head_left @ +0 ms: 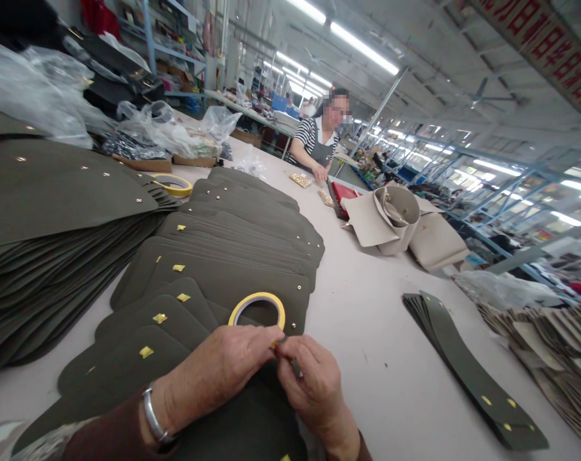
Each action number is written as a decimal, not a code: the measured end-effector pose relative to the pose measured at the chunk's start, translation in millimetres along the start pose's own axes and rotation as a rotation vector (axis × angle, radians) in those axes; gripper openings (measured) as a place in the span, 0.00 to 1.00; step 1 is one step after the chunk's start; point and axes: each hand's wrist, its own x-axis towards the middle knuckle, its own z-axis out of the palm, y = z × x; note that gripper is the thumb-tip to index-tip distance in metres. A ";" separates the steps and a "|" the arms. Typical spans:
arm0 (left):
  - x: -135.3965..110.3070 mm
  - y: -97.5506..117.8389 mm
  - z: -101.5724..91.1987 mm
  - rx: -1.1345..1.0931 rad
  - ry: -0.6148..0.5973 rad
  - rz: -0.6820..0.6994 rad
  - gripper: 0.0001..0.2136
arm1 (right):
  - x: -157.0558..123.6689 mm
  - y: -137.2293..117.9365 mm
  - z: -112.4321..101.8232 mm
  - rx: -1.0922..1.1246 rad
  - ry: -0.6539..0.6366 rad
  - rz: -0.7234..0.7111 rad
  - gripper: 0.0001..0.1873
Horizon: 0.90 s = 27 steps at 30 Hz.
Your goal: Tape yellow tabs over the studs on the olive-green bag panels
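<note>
My left hand (pixel 223 358), with a metal bangle at the wrist, is closed on a roll of yellow tape (pixel 281 307) that stands up past its fingers. My right hand (pixel 312 378) meets it at the fingertips, its thumb and fingers pinched together. A sliver of yellow shows where the hands meet; what the right fingers pinch is mostly hidden. Beneath both hands lie overlapping dark olive panels (pixel 237 282), with small metal studs and bits of yellow tape (pixel 146 352) on several of them.
At the left is a thick stack of olive panels (pixel 55 192), beside another yellow tape roll (pixel 173 186). Olive strips (pixel 468 365) and piled beige pieces (pixel 549 346) lie right. Beyond are beige bag parts (pixel 386 218), bags of small gold parts (pixel 301 180) and a person (pixel 314 144).
</note>
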 end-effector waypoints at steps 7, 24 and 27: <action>1.1 2.0 0.9 0.117 0.014 0.020 0.13 | -6.6 -6.7 4.0 0.050 0.106 0.220 0.09; 8.0 -1.2 12.8 0.270 -0.229 -0.197 0.03 | 6.1 41.6 -1.5 0.476 0.007 0.961 0.16; 9.3 -0.5 11.9 0.231 -0.229 -0.203 0.03 | 8.5 40.4 1.8 0.328 -0.057 0.874 0.14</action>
